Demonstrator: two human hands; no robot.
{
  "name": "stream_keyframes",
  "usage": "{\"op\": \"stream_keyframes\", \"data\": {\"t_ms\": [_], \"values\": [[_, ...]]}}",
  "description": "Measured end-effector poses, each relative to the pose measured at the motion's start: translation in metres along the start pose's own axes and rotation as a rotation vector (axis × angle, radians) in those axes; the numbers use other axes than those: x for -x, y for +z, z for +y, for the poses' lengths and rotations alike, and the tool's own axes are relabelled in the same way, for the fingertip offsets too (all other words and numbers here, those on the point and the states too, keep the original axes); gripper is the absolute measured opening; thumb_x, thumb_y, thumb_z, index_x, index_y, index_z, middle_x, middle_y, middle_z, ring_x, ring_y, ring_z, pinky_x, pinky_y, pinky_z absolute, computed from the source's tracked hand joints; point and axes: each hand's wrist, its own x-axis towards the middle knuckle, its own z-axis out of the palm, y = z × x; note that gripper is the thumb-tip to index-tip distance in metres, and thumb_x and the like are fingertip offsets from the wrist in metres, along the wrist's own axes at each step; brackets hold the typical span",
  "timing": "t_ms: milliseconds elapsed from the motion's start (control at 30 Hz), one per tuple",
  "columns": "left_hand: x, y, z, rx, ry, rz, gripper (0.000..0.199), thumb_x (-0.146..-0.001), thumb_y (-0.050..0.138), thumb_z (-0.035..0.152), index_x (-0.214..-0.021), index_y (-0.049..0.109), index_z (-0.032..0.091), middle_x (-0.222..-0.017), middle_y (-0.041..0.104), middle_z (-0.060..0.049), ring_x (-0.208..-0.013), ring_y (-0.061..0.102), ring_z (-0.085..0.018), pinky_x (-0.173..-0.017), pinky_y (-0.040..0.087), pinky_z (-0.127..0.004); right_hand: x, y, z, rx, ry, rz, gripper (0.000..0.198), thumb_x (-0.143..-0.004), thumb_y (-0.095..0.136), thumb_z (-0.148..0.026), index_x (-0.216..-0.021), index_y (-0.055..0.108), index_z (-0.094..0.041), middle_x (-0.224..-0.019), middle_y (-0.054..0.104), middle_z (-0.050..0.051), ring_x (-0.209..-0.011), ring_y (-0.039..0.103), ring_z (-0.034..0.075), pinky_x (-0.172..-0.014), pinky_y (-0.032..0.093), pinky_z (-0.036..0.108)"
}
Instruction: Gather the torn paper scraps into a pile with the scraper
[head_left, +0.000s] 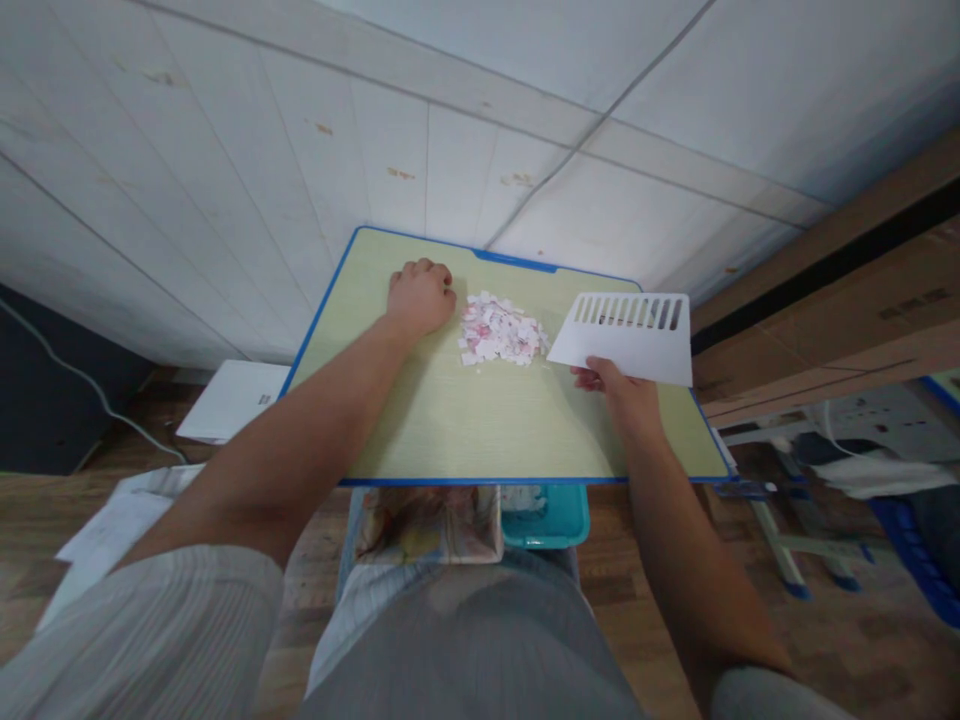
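Observation:
My right hand [607, 380] grips a flat white slotted panel [630, 345] by its lower edge. This panel has a slanted left side and a row of long slots along its top. Close to its pointed lower left corner lies a heap of small white and pinkish paper pieces [501, 332] on the pale green tabletop [480, 430]. Left of the heap, my left hand [421, 295] rests on the tabletop, knuckles up and fingers curled in. Its palm side is hidden, so I cannot see whether anything is inside.
Blue edging [487, 482] rims the table, which stands against a white wall [465, 150]. Below its front edge are a patterned box [450, 530] and a turquoise basin [559, 515]. Cardboard boxes [840, 330] rise at right. A white flat object [236, 400] and papers [124, 515] lie at left.

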Motion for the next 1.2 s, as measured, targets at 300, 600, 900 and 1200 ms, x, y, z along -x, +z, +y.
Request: {"op": "stream_keyframes", "data": {"t_ms": [300,600,900,1200], "values": [[0.0,0.001,-0.002,-0.055,0.025,0.026,0.038,-0.105,0.06,0.02,-0.135,0.084,0.02,-0.15,0.075,-0.02,-0.146,0.064,-0.043,-0.123,0.052,-0.061,-0.019,0.043,-0.035,0.142,-0.18,-0.344,0.033,-0.086,0.078,-0.052,-0.069,0.078,-0.024,-0.075,0.083,0.009,-0.069,0.077,0.026,-0.077,0.068,0.043],[0.001,-0.004,-0.002,-0.098,0.049,0.007,0.036,-0.107,0.059,0.019,-0.134,0.082,0.019,-0.147,0.075,-0.02,-0.144,0.064,-0.042,-0.118,0.055,-0.058,-0.03,0.072,-0.025,0.316,-0.247,-0.502,0.038,-0.091,0.072,-0.052,-0.061,0.074,-0.029,-0.079,0.085,0.007,-0.088,0.081,0.031,-0.11,0.062,0.053],[-0.001,0.0,-0.004,-0.13,0.045,0.038,0.032,-0.108,0.06,0.019,-0.132,0.081,0.021,-0.144,0.074,-0.02,-0.144,0.062,-0.042,-0.118,0.055,-0.058,-0.026,0.059,-0.019,0.283,-0.281,-0.515,0.033,-0.09,0.074,-0.044,-0.063,0.076,-0.026,-0.072,0.079,0.005,-0.073,0.074,0.025,-0.083,0.064,0.043],[-0.002,0.0,-0.008,-0.127,0.065,0.042,0.029,-0.109,0.061,0.023,-0.129,0.081,0.023,-0.145,0.073,-0.02,-0.142,0.062,-0.043,-0.117,0.055,-0.06,-0.024,0.065,-0.023,0.193,-0.314,-0.583,0.026,-0.087,0.069,-0.04,-0.065,0.073,-0.026,-0.063,0.071,0.003,-0.068,0.072,0.024,-0.08,0.063,0.041]]}}
